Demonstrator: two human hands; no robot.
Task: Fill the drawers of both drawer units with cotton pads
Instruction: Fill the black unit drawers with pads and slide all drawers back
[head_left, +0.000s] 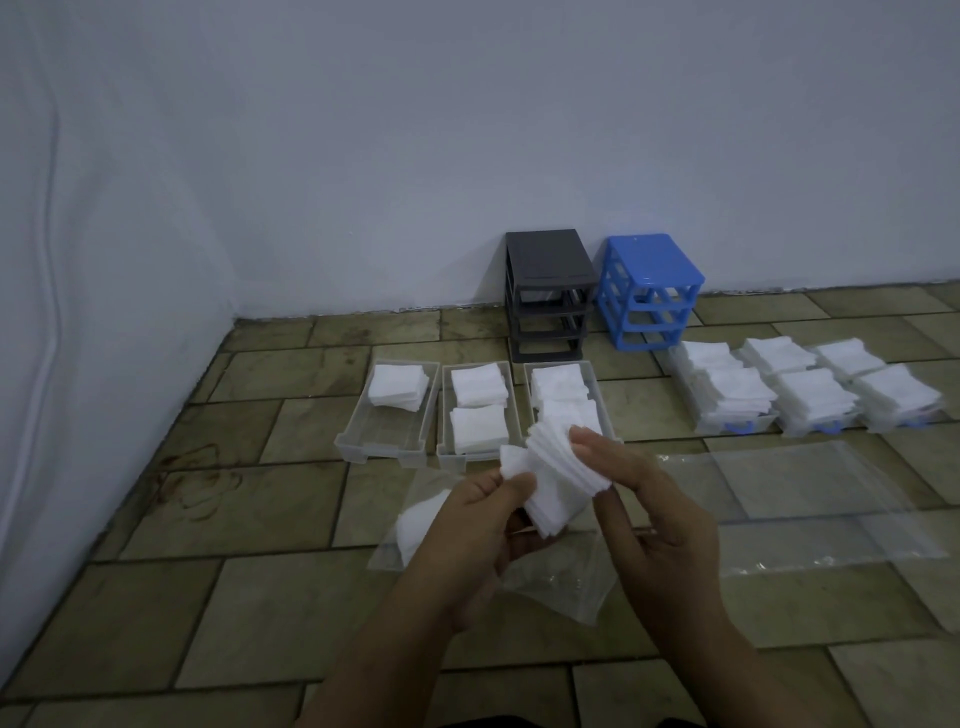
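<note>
head view: left hand (475, 519) and right hand (644, 512) both grasp a fanned stack of cotton pads (558, 478) above the tiled floor (260, 597), just before three clear drawers (387, 436) holding pads; grey drawer unit (550, 296) and blue drawer unit (649, 291) stand against the far wall.

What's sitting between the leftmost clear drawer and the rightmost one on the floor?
In the head view, a middle drawer holding two cotton pad stacks sits between the left drawer and right drawer.

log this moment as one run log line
both hands: left hand and right hand hold pad stack | left drawer: half filled | frames: gray frame, blue frame without drawers
</note>
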